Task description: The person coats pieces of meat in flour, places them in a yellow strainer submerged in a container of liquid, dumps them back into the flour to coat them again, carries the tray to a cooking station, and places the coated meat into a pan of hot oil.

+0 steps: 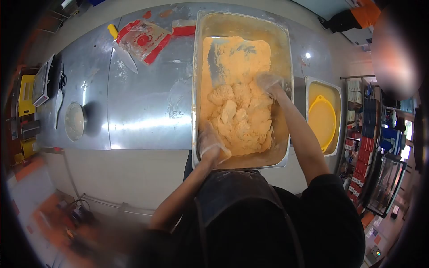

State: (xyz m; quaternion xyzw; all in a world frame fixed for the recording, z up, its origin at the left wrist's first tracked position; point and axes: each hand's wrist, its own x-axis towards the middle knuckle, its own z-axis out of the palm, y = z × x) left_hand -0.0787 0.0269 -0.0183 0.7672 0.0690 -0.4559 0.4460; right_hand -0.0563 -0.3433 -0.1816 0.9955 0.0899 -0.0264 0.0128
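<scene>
A deep metal tray (287, 129) holds pale orange flour (239, 53) and a heap of flour-coated pieces (241, 117), which look like breaded meat. My left hand (211, 142), in a clear plastic glove, lies at the heap's near left side, inside the tray wall. Its fingers stretch forward against the coated pieces, and I see nothing held in them. Over the flour at the heap's far right is my right hand (270, 84), also gloved. Motion smears its fingers, so their pose is unclear.
Left of the tray on the steel table (147, 107) lie a yellow-handled knife (125, 56) and a red-and-clear plastic bag (143, 40). A metal bowl (75, 120) and scissors (62, 79) are farther left. At right, a smaller tray (338, 111) holds a yellow round sieve (322, 123).
</scene>
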